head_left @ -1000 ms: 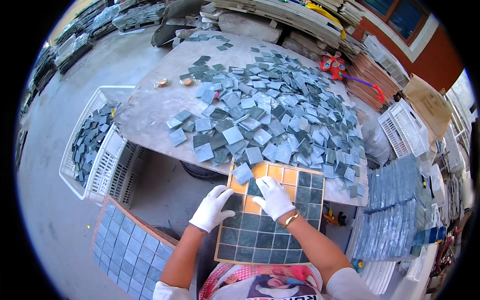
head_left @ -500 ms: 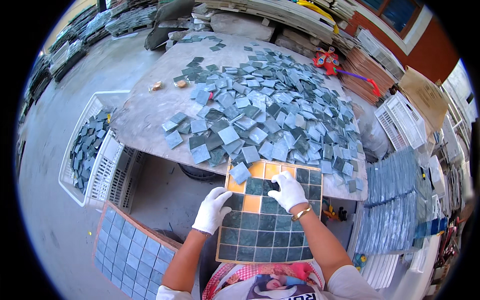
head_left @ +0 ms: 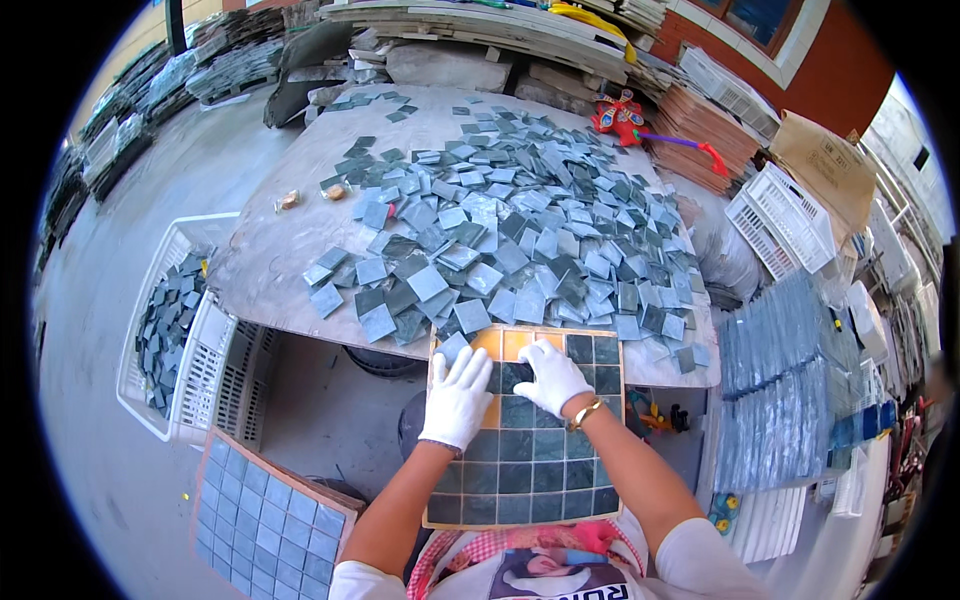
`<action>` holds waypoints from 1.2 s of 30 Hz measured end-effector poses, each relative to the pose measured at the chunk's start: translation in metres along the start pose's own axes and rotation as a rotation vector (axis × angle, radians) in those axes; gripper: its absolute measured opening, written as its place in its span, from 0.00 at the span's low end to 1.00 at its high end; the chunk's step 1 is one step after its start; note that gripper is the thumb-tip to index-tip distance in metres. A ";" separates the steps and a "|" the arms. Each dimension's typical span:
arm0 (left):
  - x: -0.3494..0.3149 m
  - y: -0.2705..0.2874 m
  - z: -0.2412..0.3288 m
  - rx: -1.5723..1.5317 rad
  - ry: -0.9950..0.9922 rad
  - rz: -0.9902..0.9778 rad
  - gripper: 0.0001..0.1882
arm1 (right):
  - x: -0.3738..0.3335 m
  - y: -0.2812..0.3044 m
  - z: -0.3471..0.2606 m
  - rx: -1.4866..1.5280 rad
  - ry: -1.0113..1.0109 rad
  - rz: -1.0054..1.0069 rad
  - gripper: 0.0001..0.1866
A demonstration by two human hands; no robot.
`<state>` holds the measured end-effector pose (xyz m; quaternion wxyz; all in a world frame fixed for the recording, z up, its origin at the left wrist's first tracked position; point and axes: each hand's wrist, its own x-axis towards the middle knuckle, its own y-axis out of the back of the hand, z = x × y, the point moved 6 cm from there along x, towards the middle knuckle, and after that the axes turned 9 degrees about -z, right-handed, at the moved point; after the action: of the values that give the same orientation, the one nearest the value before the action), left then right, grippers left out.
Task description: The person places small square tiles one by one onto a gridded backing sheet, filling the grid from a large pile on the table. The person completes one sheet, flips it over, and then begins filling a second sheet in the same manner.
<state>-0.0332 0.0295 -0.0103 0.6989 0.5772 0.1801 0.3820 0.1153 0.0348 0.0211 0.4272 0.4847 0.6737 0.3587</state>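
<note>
A square tile board (head_left: pixel 510 480) with pale grid lines lies before me, mostly filled with dark green stone tiles; several orange cells (head_left: pixel 487 343) show near its far edge. My left hand (head_left: pixel 458 405), white-gloved, lies on the board's left part, fingers stretched out and partly covering an orange cell. A loose blue-grey tile (head_left: pixel 455 347) rests at the board's far left corner, just beyond those fingertips. My right hand (head_left: pixel 556 380), also gloved, has its thumb and fingers bent around a dark tile (head_left: pixel 516 374) at the board; the fingers partly hide it.
A heap of loose stone tiles (head_left: pixel 520 240) covers much of the table (head_left: pixel 265 245). A white crate (head_left: pixel 195 375) with tiles stands at left, above another tiled board (head_left: pixel 265 510). Tile stacks (head_left: pixel 775 375) stand at right. A red toy (head_left: pixel 620 118) lies at the far right.
My left hand has moved right and forward onto the board, its fingers straightening over an orange cell. My right hand stays at the dark tile. The whole view has shifted slightly.
</note>
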 end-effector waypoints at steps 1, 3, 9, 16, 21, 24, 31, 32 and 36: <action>-0.002 -0.002 0.008 -0.024 -0.010 -0.011 0.29 | 0.001 0.000 0.001 0.012 -0.021 -0.038 0.21; -0.003 -0.003 0.022 -0.061 -0.021 -0.020 0.31 | 0.006 0.000 0.003 -0.050 -0.024 -0.081 0.21; -0.003 -0.007 0.028 -0.212 0.104 0.024 0.40 | 0.003 0.003 0.003 0.145 0.029 -0.032 0.14; -0.004 0.031 0.044 -0.610 0.071 0.108 0.39 | -0.033 0.045 -0.014 0.283 -0.016 0.193 0.08; -0.064 0.015 -0.001 -1.412 0.568 0.027 0.13 | -0.013 0.022 -0.030 0.387 0.085 -0.182 0.13; -0.102 0.051 -0.073 -1.335 0.755 0.236 0.06 | 0.018 0.013 -0.037 0.158 -0.060 0.017 0.20; -0.271 0.180 -0.391 -0.845 0.925 0.811 0.25 | 0.058 -0.023 -0.098 -0.214 -0.173 0.129 0.32; -0.214 0.193 -0.341 -1.229 0.998 1.050 0.27 | 0.060 -0.020 -0.072 -0.075 -0.166 0.185 0.32; -0.159 0.156 -0.238 -0.773 0.510 0.678 0.17 | 0.064 -0.004 -0.053 0.587 0.065 0.207 0.32</action>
<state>-0.3509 0.0775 0.0435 0.6321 0.1950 -0.0048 0.7499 0.0544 0.0912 0.0225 0.2083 0.6416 0.7089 0.2059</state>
